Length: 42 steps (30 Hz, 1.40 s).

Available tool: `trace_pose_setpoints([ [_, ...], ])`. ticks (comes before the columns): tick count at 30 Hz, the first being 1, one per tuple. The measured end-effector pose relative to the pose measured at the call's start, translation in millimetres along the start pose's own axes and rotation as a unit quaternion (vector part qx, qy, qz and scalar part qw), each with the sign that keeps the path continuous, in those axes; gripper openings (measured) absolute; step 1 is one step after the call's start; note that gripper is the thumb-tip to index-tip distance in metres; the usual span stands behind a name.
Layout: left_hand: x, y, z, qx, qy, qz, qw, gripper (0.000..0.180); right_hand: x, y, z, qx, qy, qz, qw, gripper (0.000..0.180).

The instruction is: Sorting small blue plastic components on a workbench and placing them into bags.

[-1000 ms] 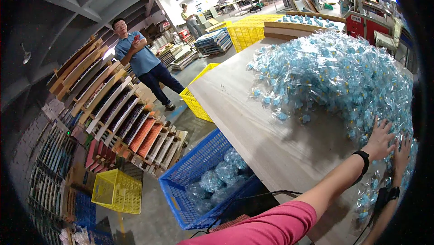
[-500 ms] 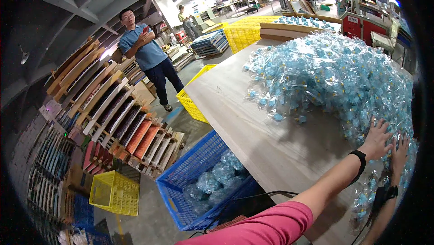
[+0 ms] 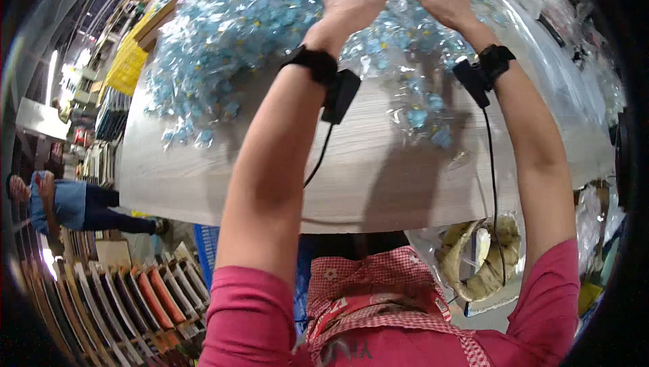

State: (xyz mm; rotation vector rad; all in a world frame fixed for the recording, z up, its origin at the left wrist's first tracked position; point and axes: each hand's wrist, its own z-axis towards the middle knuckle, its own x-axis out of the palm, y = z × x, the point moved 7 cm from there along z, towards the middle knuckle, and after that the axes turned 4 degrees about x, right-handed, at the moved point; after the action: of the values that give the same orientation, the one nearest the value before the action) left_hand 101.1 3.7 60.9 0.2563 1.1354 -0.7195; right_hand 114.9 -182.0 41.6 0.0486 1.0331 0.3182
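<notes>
A large heap of small see-through plastic packets with light-blue pieces (image 3: 223,35) covers the far part of the pale wood-grain table (image 3: 324,184). My left hand (image 3: 355,5) lies on the heap with its fingers spread, thumb pointing right. Beside it, a short gap away, my right hand (image 3: 443,0) reaches onto the packets, fingers apart too. Neither hand appears to grip a packet. Several loose packets (image 3: 422,117) lie nearer to me, between my forearms. Each wrist wears a black band with a small device and a cable.
See-through plastic sheeting (image 3: 551,62) spreads along the table's right side. Below the near edge are a worn, yellowish ring-shaped object (image 3: 449,259) and a blue crate (image 3: 206,248). A person in a blue shirt (image 3: 61,204) stands at the left, by racks of boards (image 3: 128,299).
My view has swung from the left side to face the table squarely. Both hands now stretch forward over the heap, side by side.
</notes>
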Motion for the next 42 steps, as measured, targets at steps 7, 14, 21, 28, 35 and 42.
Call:
trace_pose_setpoints([
  [7,-22,-90,-46,-0.001,-0.112,-0.115,0.987,0.035,-58,40,-69,-0.021,-0.150,-0.120,0.981,0.051],
  [14,5,-121,-93,0.050,-0.167,-0.052,0.983,0.026,-42,41,-100,-0.040,-0.074,-0.153,0.985,0.049],
  [21,-73,-110,-63,0.111,-0.214,0.019,0.970,0.024,-107,51,-62,-0.073,-0.157,-0.149,0.973,0.046],
  [28,-17,-116,-101,0.100,-0.169,0.012,0.980,0.023,-68,43,-122,-0.064,-0.087,-0.132,0.985,0.049],
  [35,-24,-110,-78,0.085,-0.078,-0.071,0.991,0.029,-90,-25,-78,0.026,-0.012,-0.154,0.988,0.049],
  [42,19,-201,-107,0.172,0.211,0.023,0.962,0.088,-65,-133,-43,0.125,0.190,-0.154,0.961,0.074],
])
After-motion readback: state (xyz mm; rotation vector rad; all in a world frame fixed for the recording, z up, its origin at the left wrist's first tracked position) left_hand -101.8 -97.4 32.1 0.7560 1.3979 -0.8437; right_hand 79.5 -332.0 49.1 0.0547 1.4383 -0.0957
